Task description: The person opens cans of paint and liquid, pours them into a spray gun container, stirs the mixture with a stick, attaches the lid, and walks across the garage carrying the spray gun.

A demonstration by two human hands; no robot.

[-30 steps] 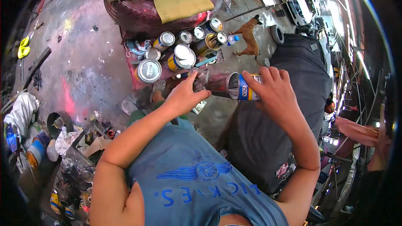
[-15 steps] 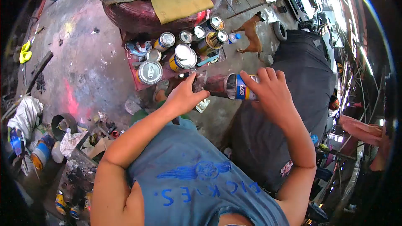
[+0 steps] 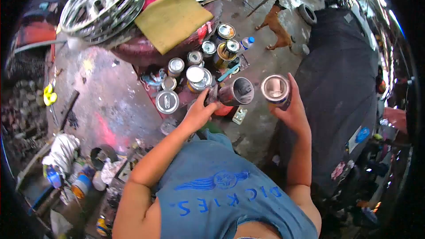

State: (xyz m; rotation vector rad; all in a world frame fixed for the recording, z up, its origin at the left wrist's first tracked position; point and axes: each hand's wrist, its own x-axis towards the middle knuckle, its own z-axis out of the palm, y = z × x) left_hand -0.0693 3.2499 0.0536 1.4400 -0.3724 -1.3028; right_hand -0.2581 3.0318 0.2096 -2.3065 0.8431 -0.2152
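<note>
Tin can (image 3: pixel 275 90), silver-rimmed, shiny inside, near a tilted, grey-smeared cup (image 3: pixel 242 91)

Metal cans (image 3: pixel 167 102) on reddish board (image 3: pixel 152 98)

The cup (image 3: pixel 226 94) is in the left hand (image 3: pixel 200 115), just left of the tin (image 3: pixel 275 87) in the right hand (image 3: pixel 294 116). Beyond, paint cans (image 3: pixel 176 65) crowd before a tire (image 3: pixel 137 51) with a sheet (image 3: pixel 173 19) on top; over to the right, a dog (image 3: pixel 277 27) stands near a fabric cover (image 3: pixel 341 84).
</note>
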